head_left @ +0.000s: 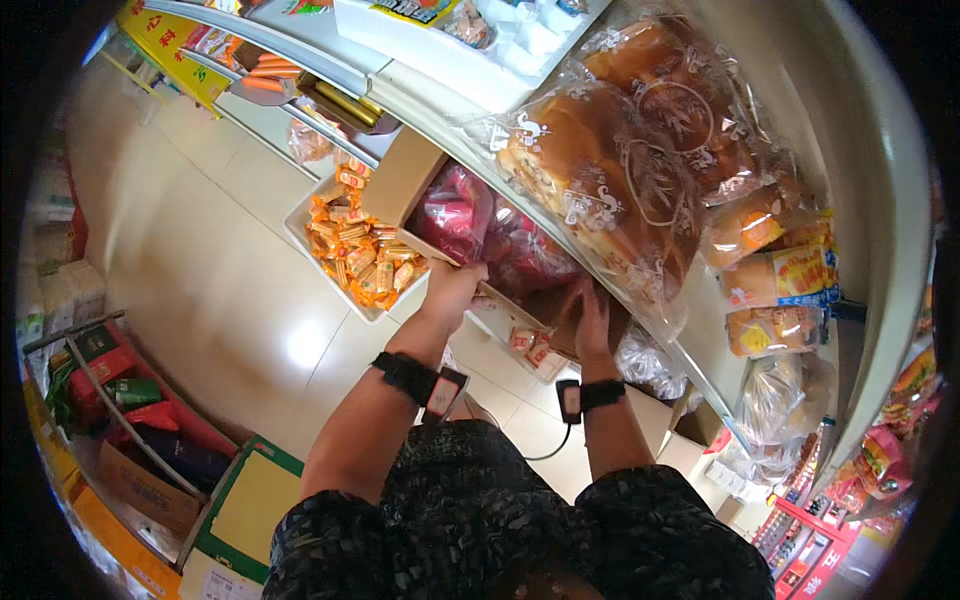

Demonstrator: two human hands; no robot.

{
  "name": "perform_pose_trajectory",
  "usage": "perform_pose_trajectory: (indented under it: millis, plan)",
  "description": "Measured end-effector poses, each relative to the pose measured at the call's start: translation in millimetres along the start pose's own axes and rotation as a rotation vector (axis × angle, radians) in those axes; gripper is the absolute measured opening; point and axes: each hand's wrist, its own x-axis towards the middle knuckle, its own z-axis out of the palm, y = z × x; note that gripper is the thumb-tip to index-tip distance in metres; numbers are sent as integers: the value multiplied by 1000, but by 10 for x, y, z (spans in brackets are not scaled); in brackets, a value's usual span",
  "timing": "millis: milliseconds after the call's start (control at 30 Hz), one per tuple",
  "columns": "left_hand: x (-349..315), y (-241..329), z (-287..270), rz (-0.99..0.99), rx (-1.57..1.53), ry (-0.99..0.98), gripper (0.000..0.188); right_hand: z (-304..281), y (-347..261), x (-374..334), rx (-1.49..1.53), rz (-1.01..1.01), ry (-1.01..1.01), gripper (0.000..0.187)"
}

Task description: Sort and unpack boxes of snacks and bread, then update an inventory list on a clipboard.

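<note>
A cardboard box on a shelf below the bread shelf holds red items in clear plastic bags. My left hand is closed over the box's near edge, its fingers curled around the cardboard. Toward the box's right end, my right hand lies with its fingers stretched out, against a brown cardboard surface; the shelf above partly hides what it touches. Left of the box, a white tray is full of orange-wrapped snacks. Below the hands, a pale tray holds a few small wrapped pieces.
Large bagged breads and smaller packaged buns fill the upper shelf, whose metal edge overhangs the box. A clear bag sits right of my right hand. At lower left stand a rack of goods and a green-edged box.
</note>
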Motion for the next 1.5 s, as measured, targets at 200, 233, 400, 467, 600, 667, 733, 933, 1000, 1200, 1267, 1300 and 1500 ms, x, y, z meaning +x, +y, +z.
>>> perform_pose_trajectory:
  millis: [200, 233, 400, 467, 600, 667, 733, 933, 1000, 1200, 1267, 1300, 1500]
  plan:
    - [-325, -29, -281, -161, 216, -18, 56, -616, -1175, -892, 368, -55, 89, 47]
    - [-439, -22, -383, -132, 295, -111, 80, -836, -1286, -1069, 299, -80, -148, 44]
    - [-848, -530, -1846, -119, 712, -257, 52, -1331, -1331, -1868, -125, -413, -867, 28]
    - [-1256, -438, -1685, -366, 663, -100, 37, -1269, -1020, -2207, -266, -554, -751, 22]
    - [-1846, -489, -2419, -290, 853, -64, 32, -1431, -1388, -2485, 476, 102, -555, 27]
    - [-1978, -530, -2767, -299, 782, -85, 33, -1476, -1378, -2606, 519, 100, -476, 32]
    - [-2106, -502, -2690, -284, 926, -60, 29, -1476, -1313, -2852, 288, 159, -443, 33]
    - [-2058, -358, -1863, -243, 1236, -164, 25, -1231, -743, -4303, 269, 272, -440, 35]
    - [-1994, -348, -1479, -168, 1269, -249, 25, -1221, -571, -4846, 273, 417, -378, 33]
    - [-2081, -733, -109, -2, 1567, -429, 22, -921, 69, -6485, 378, 884, -182, 30]
    - [-2112, -1052, 361, 63, 1633, -500, 21, -728, 313, -6989, 427, 950, -120, 29]
    - [-2131, -1252, 547, 54, 1621, -559, 21, -737, 389, -7184, 444, 1015, -166, 29]
    - [-2739, -2810, 1850, 315, 2124, -1128, 38, -861, 1000, -8096, 556, 1140, -30, 31]
